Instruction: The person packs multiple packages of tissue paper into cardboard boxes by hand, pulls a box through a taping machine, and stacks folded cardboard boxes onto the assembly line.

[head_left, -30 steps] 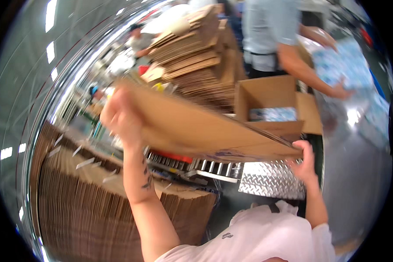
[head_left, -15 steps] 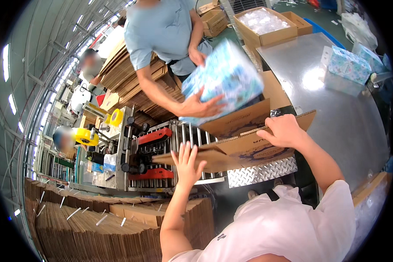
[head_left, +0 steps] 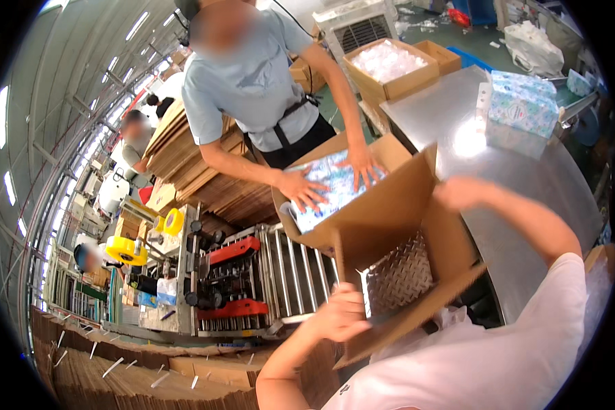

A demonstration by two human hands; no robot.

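Between my two hands an open cardboard box [head_left: 451,236] stands spread out, with the diamond-plate metal [head_left: 402,275] showing through its open bottom. My left hand [head_left: 342,313] is closed on its left edge, fingers curled round the board. On its right side my right hand [head_left: 458,193] grips the upper edge, slightly blurred. Just beyond, a co-worker's two hands press flat on a blue-and-white patterned pack [head_left: 331,188] inside a second cardboard box [head_left: 395,156].
A roller conveyor [head_left: 294,263] with red side guides [head_left: 232,309] runs to the left. At the right is a metal table [head_left: 526,205] bearing patterned packs [head_left: 523,102]. Stacked flat cartons [head_left: 157,383] fill the lower left. A box of clear plastic [head_left: 389,65] stands behind.
The flat carton in my hands has opened into a box. My left hand has moved down and right and closed on its edge. The co-worker's pack has gone down into the other box.
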